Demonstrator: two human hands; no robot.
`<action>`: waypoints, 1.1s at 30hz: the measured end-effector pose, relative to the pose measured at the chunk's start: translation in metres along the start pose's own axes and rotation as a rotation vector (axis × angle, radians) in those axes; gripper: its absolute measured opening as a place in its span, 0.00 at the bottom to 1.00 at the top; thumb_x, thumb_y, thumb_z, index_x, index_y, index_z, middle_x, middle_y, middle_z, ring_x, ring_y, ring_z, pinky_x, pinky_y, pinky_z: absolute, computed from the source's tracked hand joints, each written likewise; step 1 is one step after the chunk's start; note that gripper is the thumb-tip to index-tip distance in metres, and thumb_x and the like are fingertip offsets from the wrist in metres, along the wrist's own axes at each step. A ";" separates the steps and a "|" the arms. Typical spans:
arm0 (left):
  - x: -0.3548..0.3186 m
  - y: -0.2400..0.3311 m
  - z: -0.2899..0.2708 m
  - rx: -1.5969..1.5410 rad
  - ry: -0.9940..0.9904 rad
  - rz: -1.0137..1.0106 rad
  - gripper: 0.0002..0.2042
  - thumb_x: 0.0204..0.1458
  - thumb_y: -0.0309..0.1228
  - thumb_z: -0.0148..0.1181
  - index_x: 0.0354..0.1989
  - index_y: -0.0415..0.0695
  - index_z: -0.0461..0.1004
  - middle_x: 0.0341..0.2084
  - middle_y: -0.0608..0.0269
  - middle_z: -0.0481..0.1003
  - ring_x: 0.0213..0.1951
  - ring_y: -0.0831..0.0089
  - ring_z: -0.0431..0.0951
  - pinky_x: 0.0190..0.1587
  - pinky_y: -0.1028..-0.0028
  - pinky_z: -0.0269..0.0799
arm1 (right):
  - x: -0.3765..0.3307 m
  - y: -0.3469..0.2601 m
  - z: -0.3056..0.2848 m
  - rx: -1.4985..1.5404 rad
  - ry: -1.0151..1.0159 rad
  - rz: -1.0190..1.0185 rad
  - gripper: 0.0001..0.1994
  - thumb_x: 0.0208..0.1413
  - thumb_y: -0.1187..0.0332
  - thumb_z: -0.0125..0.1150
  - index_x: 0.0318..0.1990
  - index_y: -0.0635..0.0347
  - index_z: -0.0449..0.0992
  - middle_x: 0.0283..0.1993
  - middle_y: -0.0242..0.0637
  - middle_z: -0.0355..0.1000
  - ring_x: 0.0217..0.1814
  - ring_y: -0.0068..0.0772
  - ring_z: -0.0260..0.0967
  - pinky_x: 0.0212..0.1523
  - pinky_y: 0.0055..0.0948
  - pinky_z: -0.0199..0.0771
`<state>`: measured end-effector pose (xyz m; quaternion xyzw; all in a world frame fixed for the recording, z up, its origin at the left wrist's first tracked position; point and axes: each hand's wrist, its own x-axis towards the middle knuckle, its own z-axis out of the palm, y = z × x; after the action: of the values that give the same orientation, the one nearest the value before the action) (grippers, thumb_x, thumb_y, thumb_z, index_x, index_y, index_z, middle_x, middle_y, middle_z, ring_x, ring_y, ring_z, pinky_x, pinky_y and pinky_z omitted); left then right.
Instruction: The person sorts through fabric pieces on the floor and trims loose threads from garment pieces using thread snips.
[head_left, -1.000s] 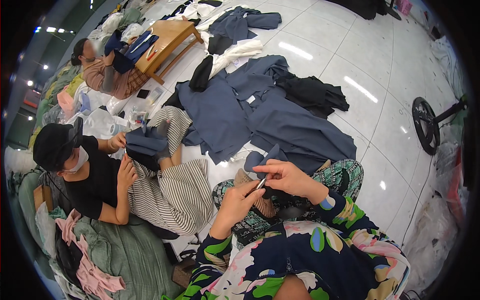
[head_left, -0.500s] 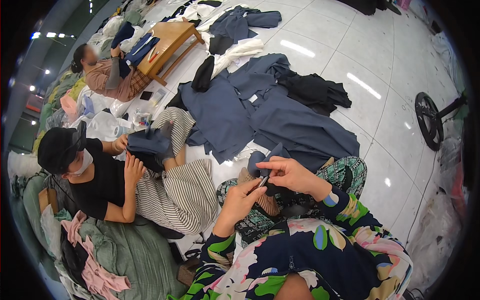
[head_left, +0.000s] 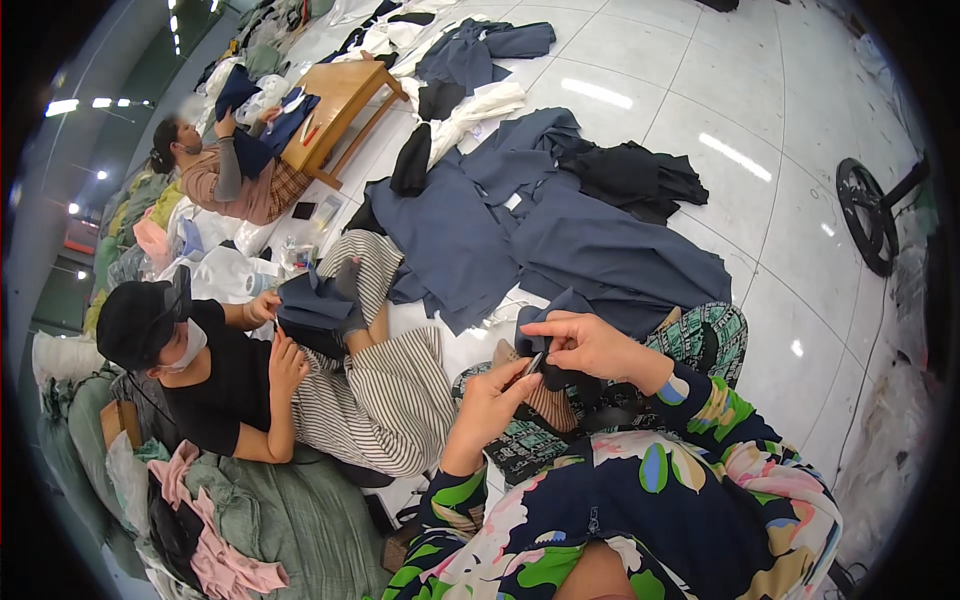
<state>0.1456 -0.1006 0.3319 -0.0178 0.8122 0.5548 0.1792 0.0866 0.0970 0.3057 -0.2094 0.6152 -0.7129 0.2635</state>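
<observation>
Here the fingertips of the right hand are closed in a pinch on a fold of dark blue fabric, holding it up just above the lap, and the left hand comes from below with thumb and forefinger closed on a small pale tool; it is too small to tell if this is a clipper or a blade. The tip of the tool is touching the cloth right beside the right thumb. The risk, I think, is there: the point is very near the skin, so a slip could nick the finger, or it could cut into the fabric itself, because the cloth hangs loose and is not held tight. The fabric is plain, matte, soft and limp, and it seems to continue down to the big spread of blue garments on the white tiled floor. To the left, another person in a black top sits near and holds a folded dark piece with both hands.
</observation>
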 end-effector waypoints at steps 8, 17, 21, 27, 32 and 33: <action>0.001 -0.003 -0.001 0.036 0.014 0.004 0.13 0.53 0.29 0.59 0.44 0.34 0.75 0.23 0.69 0.74 0.27 0.83 0.71 0.31 0.82 0.67 | 0.005 -0.002 0.000 -0.012 -0.038 -0.013 0.24 0.49 0.80 0.53 0.57 0.61 0.69 0.35 0.30 0.60 0.33 0.19 0.66 0.35 0.20 0.65; 0.007 0.001 0.001 0.102 -0.003 0.016 0.13 0.53 0.31 0.59 0.44 0.37 0.75 0.19 0.64 0.74 0.24 0.83 0.70 0.28 0.80 0.66 | 0.007 -0.004 -0.005 -0.002 -0.100 0.039 0.26 0.50 0.81 0.53 0.60 0.61 0.65 0.39 0.28 0.57 0.36 0.15 0.65 0.38 0.16 0.65; 0.010 0.004 0.000 0.067 0.004 0.001 0.13 0.53 0.30 0.59 0.45 0.37 0.74 0.21 0.66 0.74 0.24 0.83 0.70 0.28 0.80 0.66 | 0.006 0.006 -0.020 0.045 -0.095 -0.006 0.28 0.49 0.81 0.53 0.62 0.60 0.63 0.38 0.29 0.56 0.34 0.15 0.65 0.36 0.17 0.65; 0.035 0.019 0.024 -0.206 0.157 0.078 0.30 0.45 0.24 0.66 0.58 0.37 0.61 0.45 0.65 0.70 0.34 0.83 0.70 0.35 0.83 0.66 | -0.018 0.004 -0.048 0.067 -0.190 -0.013 0.29 0.48 0.81 0.54 0.61 0.57 0.65 0.38 0.29 0.59 0.33 0.15 0.65 0.36 0.17 0.66; 0.070 0.006 0.068 -0.287 -0.022 -0.088 0.12 0.47 0.27 0.65 0.39 0.37 0.73 0.28 0.72 0.72 0.29 0.85 0.67 0.32 0.82 0.64 | -0.042 0.009 -0.070 0.174 -0.110 -0.086 0.26 0.48 0.81 0.57 0.57 0.60 0.66 0.38 0.30 0.62 0.33 0.16 0.65 0.36 0.17 0.66; 0.075 0.016 0.080 -0.295 -0.023 -0.098 0.08 0.48 0.28 0.65 0.33 0.38 0.74 0.24 0.74 0.71 0.28 0.85 0.67 0.31 0.82 0.63 | -0.051 0.025 -0.075 0.284 -0.033 0.003 0.24 0.47 0.82 0.58 0.55 0.59 0.65 0.37 0.29 0.63 0.34 0.16 0.65 0.36 0.17 0.67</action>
<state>0.0934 -0.0095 0.2969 -0.0775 0.7179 0.6589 0.2108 0.0824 0.1844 0.2711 -0.1808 0.5041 -0.7888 0.3016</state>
